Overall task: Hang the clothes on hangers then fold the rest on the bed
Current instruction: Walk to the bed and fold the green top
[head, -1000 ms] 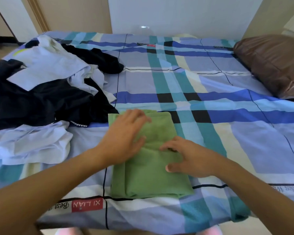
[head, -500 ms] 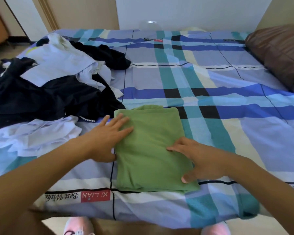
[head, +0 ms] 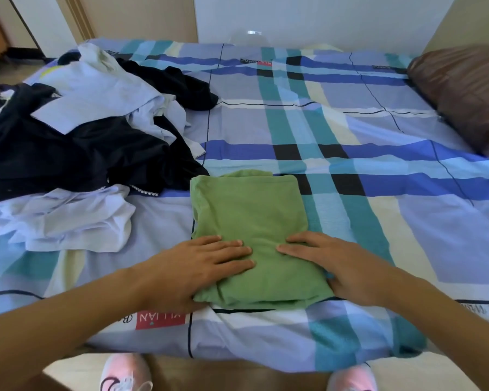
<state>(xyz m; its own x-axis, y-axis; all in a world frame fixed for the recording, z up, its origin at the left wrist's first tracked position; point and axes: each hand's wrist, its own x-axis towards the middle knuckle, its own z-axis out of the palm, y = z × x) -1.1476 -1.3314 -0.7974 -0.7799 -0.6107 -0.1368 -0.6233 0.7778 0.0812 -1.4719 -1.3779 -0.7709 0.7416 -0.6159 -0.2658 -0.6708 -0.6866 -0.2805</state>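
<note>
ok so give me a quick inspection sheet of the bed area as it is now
surface: blue and teal plaid bed sheet, lightly wrinkled
job's things: folded green cloth garment lies flat near the front edge; unfolded pile of black and pale blue clothes to its left; no hangers seen
clutter: brown glossy pillow at the far right
hands: left hand and right hand both flat, fingers straight, pressing the garment's near half
cables: nothing seen
surroundings: pink shoes on the floor by the bed; white wall behind
</note>
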